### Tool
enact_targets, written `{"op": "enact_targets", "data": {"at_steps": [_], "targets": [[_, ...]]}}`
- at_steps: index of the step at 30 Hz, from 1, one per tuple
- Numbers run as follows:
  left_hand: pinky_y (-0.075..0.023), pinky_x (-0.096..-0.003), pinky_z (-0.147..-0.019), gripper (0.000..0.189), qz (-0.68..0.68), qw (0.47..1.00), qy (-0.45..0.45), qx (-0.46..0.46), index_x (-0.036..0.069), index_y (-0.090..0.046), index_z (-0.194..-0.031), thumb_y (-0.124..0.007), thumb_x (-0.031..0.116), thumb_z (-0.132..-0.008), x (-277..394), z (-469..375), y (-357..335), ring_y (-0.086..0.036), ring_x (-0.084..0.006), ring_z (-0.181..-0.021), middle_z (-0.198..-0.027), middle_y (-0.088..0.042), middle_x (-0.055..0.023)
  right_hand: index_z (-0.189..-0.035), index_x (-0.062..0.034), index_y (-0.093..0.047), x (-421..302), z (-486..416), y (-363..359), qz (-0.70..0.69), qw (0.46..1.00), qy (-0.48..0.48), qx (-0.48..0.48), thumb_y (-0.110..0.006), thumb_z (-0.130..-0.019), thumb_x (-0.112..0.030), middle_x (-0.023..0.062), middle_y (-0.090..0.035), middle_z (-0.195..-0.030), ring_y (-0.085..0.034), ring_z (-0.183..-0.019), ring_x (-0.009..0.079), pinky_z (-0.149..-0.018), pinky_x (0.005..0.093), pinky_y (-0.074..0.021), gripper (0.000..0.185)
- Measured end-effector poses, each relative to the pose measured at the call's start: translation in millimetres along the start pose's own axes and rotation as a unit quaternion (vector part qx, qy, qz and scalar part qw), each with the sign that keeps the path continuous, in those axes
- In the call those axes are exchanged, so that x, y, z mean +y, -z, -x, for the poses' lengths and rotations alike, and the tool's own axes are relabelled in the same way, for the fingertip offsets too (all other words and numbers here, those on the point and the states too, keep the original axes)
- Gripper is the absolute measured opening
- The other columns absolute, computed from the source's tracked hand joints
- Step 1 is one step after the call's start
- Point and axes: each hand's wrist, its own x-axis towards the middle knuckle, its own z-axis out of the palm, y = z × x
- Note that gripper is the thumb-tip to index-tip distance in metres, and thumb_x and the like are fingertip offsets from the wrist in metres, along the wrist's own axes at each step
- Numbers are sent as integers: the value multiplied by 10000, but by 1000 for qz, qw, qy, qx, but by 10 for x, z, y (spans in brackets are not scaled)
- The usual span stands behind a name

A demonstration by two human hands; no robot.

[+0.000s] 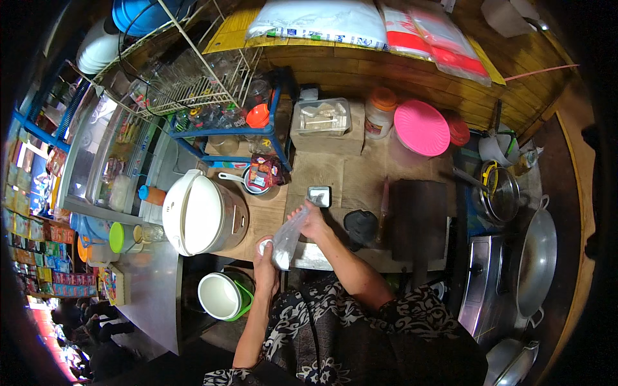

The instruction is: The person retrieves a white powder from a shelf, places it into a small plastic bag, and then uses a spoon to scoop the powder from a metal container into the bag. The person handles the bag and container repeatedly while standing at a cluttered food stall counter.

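Observation:
A clear plastic bag (288, 241) is stretched between my two hands in front of my body. My left hand (265, 265) grips its lower side together with a small white object (264, 246), whose kind I cannot make out. Around the bag's upper end, my right hand (313, 223) is closed. Just beyond the right fingers, a small rectangular dark-rimmed container (319, 197) with pale contents lies on the cardboard-covered table (333, 169). A crumpled black item (361, 227) rests to the right of that hand.
Left stands a white rice cooker (205, 212), near a small pan (256, 186) with red packets on it. A knife (385, 200) lies beside a dark cutting board (418, 219). Behind are a pink-lidded tub (421, 128) and a blue rack (231, 135). A wok (537, 263) sits right.

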Motion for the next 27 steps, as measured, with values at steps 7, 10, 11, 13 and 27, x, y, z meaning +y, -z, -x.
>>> {"op": "enact_targets", "data": {"at_steps": [7, 10, 11, 13, 27], "targets": [[-484, -307, -976, 269, -110, 994, -28, 2, 47, -633, -1332, -590, 221, -1131, 59, -202, -188, -589, -146, -1071, -1189, -658, -62, -1153, -75, -528, -127, -62, 106, -4, 1000, 7, 10, -694, -1047, -496, 128, -603, -1112, -648, -1064, 344, -1071, 602, -531, 464], [-480, -304, -981, 271, -170, 984, -49, -8, 36, -636, -1329, -591, 212, -1128, 91, -274, -268, -591, -146, -1075, -1189, -668, -66, -1169, -62, -543, -178, -63, 94, 12, 999, -5, 37, -694, -1033, -549, 138, -624, -1147, -661, -1090, 345, -1068, 581, -547, 527], [-478, -302, -983, 272, -188, 980, -67, -15, 32, -637, -1327, -591, 210, -1127, 103, -291, -291, -592, -147, -1077, -1190, -671, -67, -1169, -59, -546, -188, -60, 89, 16, 1000, -7, 12, -693, -1029, -560, 139, -629, -1146, -664, -1087, 343, -1066, 572, -550, 541], [-477, -301, -988, 277, -200, 978, -64, -19, 27, -637, -1327, -592, 213, -1128, 128, -311, -328, -594, -152, -1083, -1194, -672, -70, -1168, -52, -551, -203, -58, 78, 20, 999, -3, 32, -690, -1022, -582, 140, -638, -1145, -671, -1080, 339, -1062, 555, -556, 567], [-593, -342, -570, 337, -196, 979, -41, -25, 15, -617, -1349, -582, 269, -1131, 346, -324, -540, -662, -173, -802, -1116, -678, -112, -1210, -40, -553, -286, -69, 58, 4, 1000, -28, 11, -670, -1047, -547, 147, -659, -1160, -678, -1115, 368, -1086, 570, -528, 546]]}}
